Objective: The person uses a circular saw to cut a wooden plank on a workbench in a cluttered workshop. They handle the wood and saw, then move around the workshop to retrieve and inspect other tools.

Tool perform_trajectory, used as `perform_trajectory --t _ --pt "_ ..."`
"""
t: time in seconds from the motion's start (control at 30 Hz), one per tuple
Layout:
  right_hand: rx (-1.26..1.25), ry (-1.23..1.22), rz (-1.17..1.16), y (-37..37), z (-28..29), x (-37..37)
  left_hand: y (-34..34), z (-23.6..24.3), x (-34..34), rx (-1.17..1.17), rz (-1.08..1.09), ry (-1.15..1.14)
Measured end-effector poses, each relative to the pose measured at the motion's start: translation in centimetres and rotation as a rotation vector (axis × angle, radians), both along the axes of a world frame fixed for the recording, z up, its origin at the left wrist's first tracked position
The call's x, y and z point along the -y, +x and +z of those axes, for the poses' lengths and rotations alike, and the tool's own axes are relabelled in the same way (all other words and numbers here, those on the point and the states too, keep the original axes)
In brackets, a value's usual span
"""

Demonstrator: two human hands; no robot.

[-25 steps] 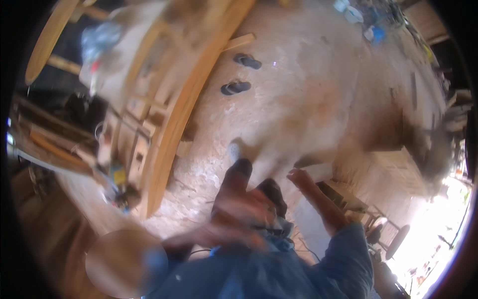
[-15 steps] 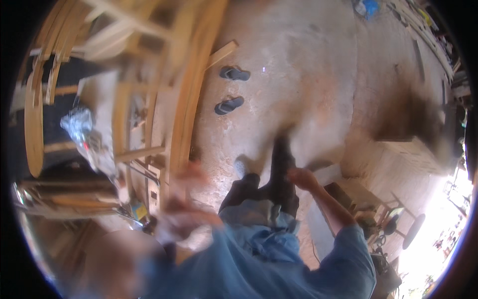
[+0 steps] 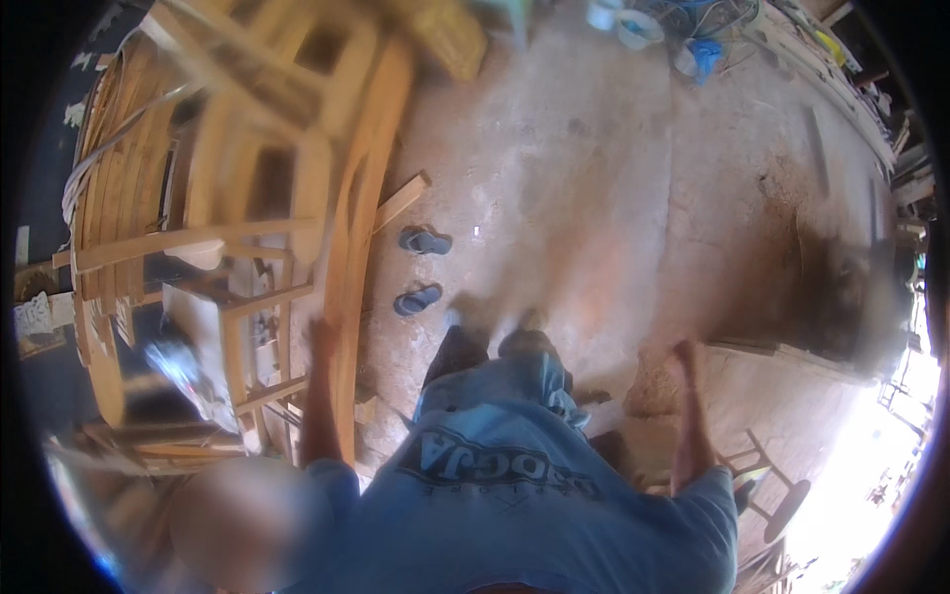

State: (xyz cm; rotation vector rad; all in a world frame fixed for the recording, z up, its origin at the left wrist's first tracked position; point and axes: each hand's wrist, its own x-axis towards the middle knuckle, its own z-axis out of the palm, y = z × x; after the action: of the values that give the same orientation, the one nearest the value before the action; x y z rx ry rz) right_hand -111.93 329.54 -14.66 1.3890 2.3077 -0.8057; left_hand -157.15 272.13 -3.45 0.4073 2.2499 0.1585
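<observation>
My left hand [image 3: 324,342] hangs beside a long pale wooden beam [image 3: 368,188] at the left, blurred by motion, so its fingers cannot be made out. Whether it touches the beam is unclear. Away from my body on the right, my right hand [image 3: 685,352] is held over the floor, its fingers curled in and nothing visible in them. Ahead of my feet lie two dark flip-flops, a farther one [image 3: 426,240] and a nearer one [image 3: 418,299]. A short wooden offcut [image 3: 403,200] juts from the beam just beyond them.
Wooden frames [image 3: 188,243] and stacked boards fill the left side. A crumpled clear plastic bag [image 3: 173,362] lies among them. Light-blue buckets [image 3: 638,30] and a blue bag [image 3: 705,57] are at the far end. Low at the right is a stand with a round disc [image 3: 787,512].
The flip-flops now appear lower and farther left, and more of the far floor shows. My left hand has moved out beside the beam; my right hand has swung outward, away from my leg.
</observation>
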Motion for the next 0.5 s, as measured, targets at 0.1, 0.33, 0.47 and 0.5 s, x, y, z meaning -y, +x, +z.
perform_trajectory --t 0.1,0.33,0.47,0.5 --pt "-0.253 0.135 -0.349 -3.5 1.2 -7.3 -8.3 -1.6 -7.9 -0.098 0.185 0.095" --pt "-0.004 -0.106 -0.125 -8.8 0.7 -3.8 -14.7 -7.0 -18.9 0.203 -0.263 -0.019" --pt "-0.303 0.437 -0.433 -11.3 8.1 -26.9 -33.8 -8.6 -21.5 -0.035 0.048 -0.137" --pt "-0.405 0.482 -0.428 -12.9 9.4 -30.9 -37.1 -9.1 -23.0 -0.071 0.132 -0.119"
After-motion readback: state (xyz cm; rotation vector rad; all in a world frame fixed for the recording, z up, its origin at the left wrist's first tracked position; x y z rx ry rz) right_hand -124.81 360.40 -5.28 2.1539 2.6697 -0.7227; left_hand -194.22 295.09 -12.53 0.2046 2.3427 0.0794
